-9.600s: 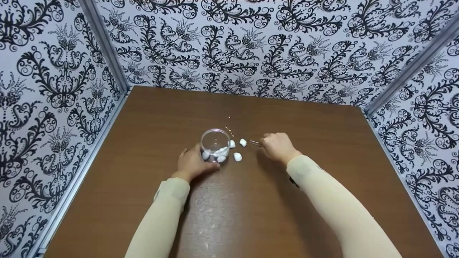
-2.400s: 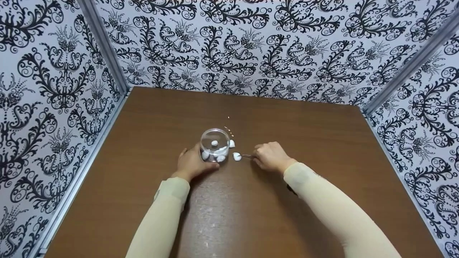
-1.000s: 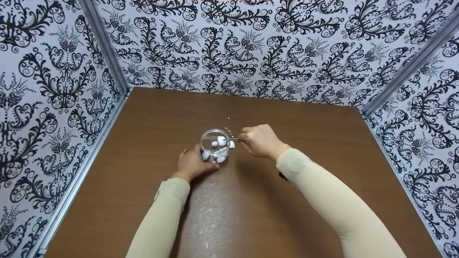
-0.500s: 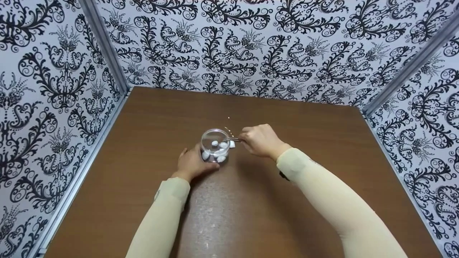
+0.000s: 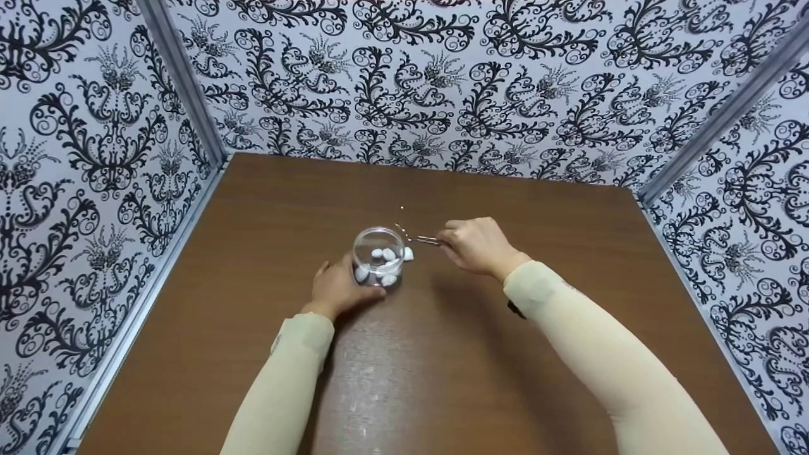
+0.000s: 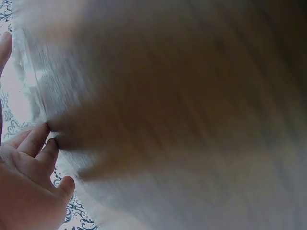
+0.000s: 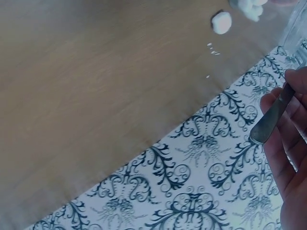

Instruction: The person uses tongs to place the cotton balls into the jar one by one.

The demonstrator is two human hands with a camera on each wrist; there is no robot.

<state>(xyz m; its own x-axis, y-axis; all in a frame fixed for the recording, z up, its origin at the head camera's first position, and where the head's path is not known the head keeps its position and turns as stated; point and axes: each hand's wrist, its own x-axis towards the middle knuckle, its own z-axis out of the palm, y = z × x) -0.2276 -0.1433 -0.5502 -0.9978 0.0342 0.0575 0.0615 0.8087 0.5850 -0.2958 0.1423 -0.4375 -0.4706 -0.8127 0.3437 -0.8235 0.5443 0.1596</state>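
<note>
My left hand (image 5: pixel 340 287) holds a clear round jar (image 5: pixel 379 229) upright on the table, thumb along its near side and fingers about its left. Inside the jar lie several white cotton balls (image 5: pixel 389 254). One more cotton ball (image 5: pixel 408 254) sits on the table just right of the jar. Metal tweezers (image 5: pixel 426 240) are pinched in my right hand (image 5: pixel 477 245), their tips to the right of the rim with nothing between them. The right wrist view shows the tweezers' rounded back end (image 7: pixel 268 122) over my fingers. In the left wrist view the jar is hard to make out.
A short trail of small pale bits (image 5: pixel 402 231) lies on the brown table (image 5: pixel 303 202) behind the jar. Patterned panels (image 5: pixel 417 82) stand along the back and both sides, with metal posts (image 5: pixel 183 76) at the corners.
The tweezers carried a cotton ball from the table over the jar and let it go inside. My right hand has since drawn back right. Earlier, another ball also went into the jar.
</note>
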